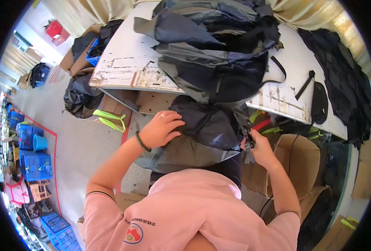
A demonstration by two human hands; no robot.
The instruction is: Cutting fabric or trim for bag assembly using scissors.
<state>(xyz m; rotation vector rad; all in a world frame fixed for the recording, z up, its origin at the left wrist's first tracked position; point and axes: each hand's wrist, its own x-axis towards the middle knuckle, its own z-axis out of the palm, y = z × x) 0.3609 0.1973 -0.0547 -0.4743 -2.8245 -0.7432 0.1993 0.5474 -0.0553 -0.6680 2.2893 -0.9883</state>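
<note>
A dark navy and grey fabric bag piece (202,134) lies across my lap below the table edge. My left hand (160,129) rests flat on its left side, fingers spread; it wears a ring and a green wristband. My right hand (258,146) pinches a small black strap or buckle (248,142) at the fabric's right edge. A big heap of grey and navy bags (214,50) sits on the white worn table (127,62) just above my hands.
Black fabric pieces (340,79) and a black strap (306,83) lie on the table's right side. Cardboard boxes (298,163) stand at my right. Black bags (79,96), neon yellow straps (110,119) and blue crates (33,154) are on the floor at left.
</note>
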